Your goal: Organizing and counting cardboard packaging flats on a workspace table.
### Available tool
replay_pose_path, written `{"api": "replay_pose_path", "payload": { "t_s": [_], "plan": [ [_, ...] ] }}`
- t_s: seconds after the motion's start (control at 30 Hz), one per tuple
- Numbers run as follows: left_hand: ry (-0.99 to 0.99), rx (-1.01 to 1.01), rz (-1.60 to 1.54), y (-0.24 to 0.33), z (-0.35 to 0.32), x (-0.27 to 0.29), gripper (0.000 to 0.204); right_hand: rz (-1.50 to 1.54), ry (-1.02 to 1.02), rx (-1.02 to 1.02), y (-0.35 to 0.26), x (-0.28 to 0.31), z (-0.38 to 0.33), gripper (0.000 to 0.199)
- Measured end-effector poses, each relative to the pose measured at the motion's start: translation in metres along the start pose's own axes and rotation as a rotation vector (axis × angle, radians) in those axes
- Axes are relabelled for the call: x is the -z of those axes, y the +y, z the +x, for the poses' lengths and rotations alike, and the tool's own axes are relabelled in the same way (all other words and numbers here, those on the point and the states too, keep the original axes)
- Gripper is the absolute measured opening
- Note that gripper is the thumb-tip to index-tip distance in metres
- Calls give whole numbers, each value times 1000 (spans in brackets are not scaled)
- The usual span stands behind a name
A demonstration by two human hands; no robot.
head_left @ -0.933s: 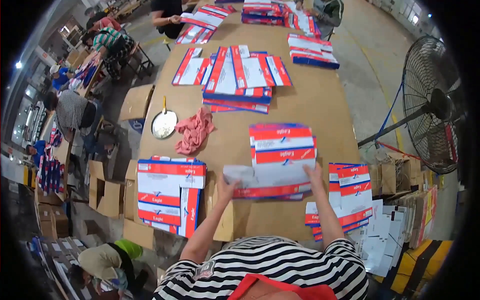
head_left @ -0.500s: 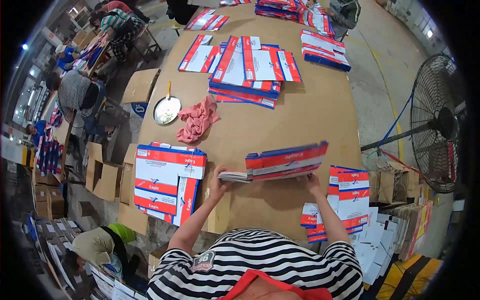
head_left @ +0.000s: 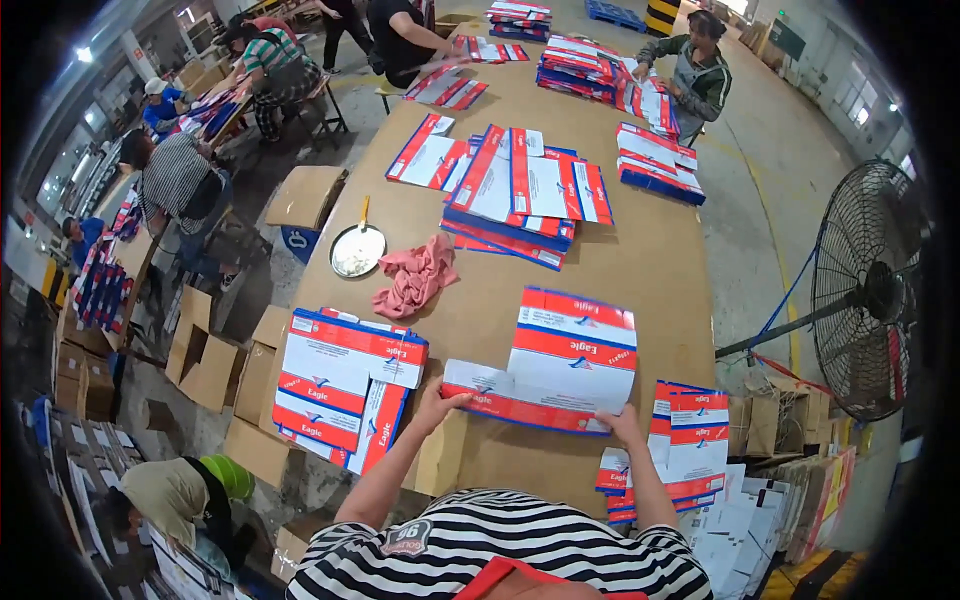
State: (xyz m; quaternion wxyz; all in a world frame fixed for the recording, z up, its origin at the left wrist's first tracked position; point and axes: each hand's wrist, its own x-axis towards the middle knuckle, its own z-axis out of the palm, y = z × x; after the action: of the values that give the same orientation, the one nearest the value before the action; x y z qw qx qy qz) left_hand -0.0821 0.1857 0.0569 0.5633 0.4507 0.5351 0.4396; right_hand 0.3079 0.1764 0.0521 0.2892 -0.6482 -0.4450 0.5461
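Between my hands is a flat printed carton blank (head_left: 573, 366) in red, white and blue, its broad face showing; whether it is one sheet or several I cannot tell. My left hand (head_left: 438, 403) is closed on its left end, thumb on top. At its lower right corner my right hand (head_left: 624, 428) grips the edge with the thumb over it. To the left lies a stack of similar blanks (head_left: 325, 375). Close to my right forearm is another, overlapping stack (head_left: 697, 440). A larger, untidy pile of blanks (head_left: 545, 190) lies farther up the table.
On the brown table (head_left: 655, 270) are a crumpled pink cloth (head_left: 418, 278) and a round dish (head_left: 357, 252) with a yellow handle (head_left: 365, 208) across its rim. A large fan (head_left: 868, 290) stands right. Open cartons (head_left: 200, 345) stand left. A co-worker (head_left: 695, 75) handles blanks at the far right.
The blank has turned from standing nearly edge-on to showing its broad face. My hands have moved slightly down in the picture. The view has tilted up, showing more of the far table.
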Motion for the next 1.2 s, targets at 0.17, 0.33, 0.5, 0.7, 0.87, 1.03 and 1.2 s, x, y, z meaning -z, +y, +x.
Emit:
{"api": "replay_pose_path", "payload": {
  "t_s": [0.17, 0.33, 0.5, 0.7, 0.87, 1.03, 1.2],
  "plan": [
    [-50, 353, -328, 10, -5, -6, 41, 401, 38, -48, 9, -11, -37, 45],
    [-70, 351, -1033, 21, 6, -27, 47, 685, 244, 4, -1, -39, -76, 50],
    [37, 225, -633, 68, 4, -94, 49, 892, 320, 62, -60, -130, -59, 49],
    [312, 135, -572, 98, 38, -56, 47, 940, -21, -13, -88, -155, -9, 50],
    [610, -38, -528, 135, 16, 51, 56, 820, -581, 52, -97, -74, 147, 36],
    [862, -98, -352, 169, -24, 90, 54, 1026, 108, 32, -136, -29, 329, 31],
    [879, -109, -237, 174, -57, 104, 48, 1127, 477, -165, -162, -40, 418, 23]
  ]
}}
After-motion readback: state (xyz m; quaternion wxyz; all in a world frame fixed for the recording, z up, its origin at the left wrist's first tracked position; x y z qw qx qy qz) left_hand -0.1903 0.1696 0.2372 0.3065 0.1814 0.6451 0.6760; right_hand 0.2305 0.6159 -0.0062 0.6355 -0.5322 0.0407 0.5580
